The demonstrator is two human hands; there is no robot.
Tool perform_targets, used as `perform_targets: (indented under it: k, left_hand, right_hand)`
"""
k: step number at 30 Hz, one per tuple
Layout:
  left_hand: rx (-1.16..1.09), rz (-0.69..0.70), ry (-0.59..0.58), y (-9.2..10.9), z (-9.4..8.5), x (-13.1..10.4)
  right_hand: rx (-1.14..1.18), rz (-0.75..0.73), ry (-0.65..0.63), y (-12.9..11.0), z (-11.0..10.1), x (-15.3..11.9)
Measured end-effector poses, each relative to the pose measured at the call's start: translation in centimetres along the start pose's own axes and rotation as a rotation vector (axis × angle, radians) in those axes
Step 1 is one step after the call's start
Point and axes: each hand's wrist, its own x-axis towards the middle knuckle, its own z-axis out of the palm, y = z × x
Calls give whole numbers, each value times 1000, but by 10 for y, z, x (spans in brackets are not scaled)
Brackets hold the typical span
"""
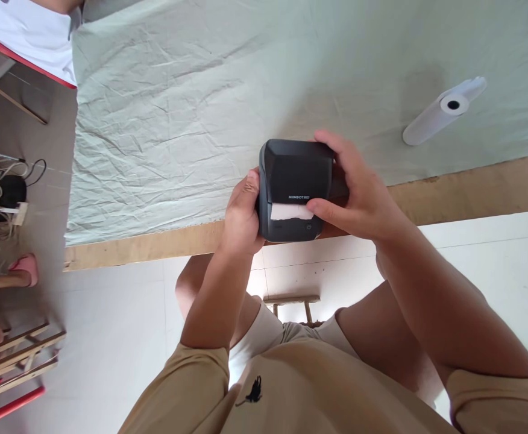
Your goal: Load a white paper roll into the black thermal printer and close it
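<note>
Left hand (243, 211) clasps the left side of the black NIIMBOT device (300, 172), centre of frame; right hand (358, 193) grips its right side, thumb at the right end of the white paper strip (289, 211). White roll (431, 120): upper right, on green cloth (178, 120).

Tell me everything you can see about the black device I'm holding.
The black device is boxy, rounded and plastic-looking. Seen from above, it shows light lettering, pale paper below that, then a power button. The left hand grips one side, the right hand the other, thumb by the paper, at the table edge.
</note>
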Motion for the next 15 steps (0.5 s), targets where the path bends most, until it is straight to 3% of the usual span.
perform_targets:
  k: [3, 6, 11, 13, 15]
  left_hand:
    - [-27, -41, -33, 3, 4, 1]
    - [-36, -55, -72, 3, 5, 1]
    - [31, -37, -216, 1, -3, 0]
    - [49, -41, -246, 1, -5, -1]
    - [79, -26, -258, 3, -5, -2]
  right_hand:
    - [-101, -46, 109, 2, 0, -2]
    - [-194, -62, 304, -5, 2, -2]
    - [-20, -166, 675, -31, 8, 7]
    - [1, -181, 723, -36, 8, 13]
    - [-135, -173, 682, -37, 6, 16]
